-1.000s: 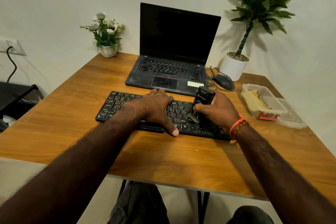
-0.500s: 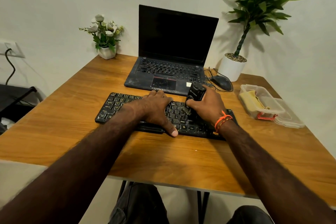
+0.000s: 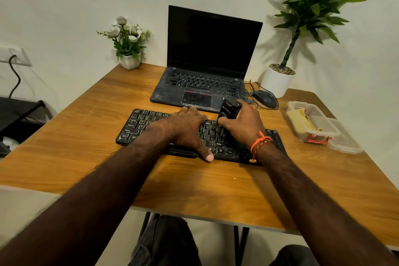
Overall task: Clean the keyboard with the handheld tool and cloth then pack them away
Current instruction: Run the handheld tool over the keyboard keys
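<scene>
A black keyboard [image 3: 141, 124] lies across the middle of the wooden table [image 3: 86, 153]. My left hand [image 3: 185, 128] rests flat on its centre keys, fingers spread, thumb over the front edge. My right hand [image 3: 244, 124] grips a black handheld tool [image 3: 229, 109] upright, with its lower end down on the keys right of centre. The tool's tip is hidden behind my fingers. A yellow cloth [image 3: 301, 120] lies inside a clear plastic box [image 3: 319, 136] at the right side of the table.
An open black laptop [image 3: 207, 71] stands just behind the keyboard, with a black mouse [image 3: 264, 98] and cable to its right. A clear lid [image 3: 345, 144] lies beside the box. A white flower pot [image 3: 129, 60] and a tall potted plant [image 3: 278, 80] stand at the back.
My right hand has moved the tool leftward and away along the keys, toward the laptop's front edge. The left hand has stayed on the keyboard.
</scene>
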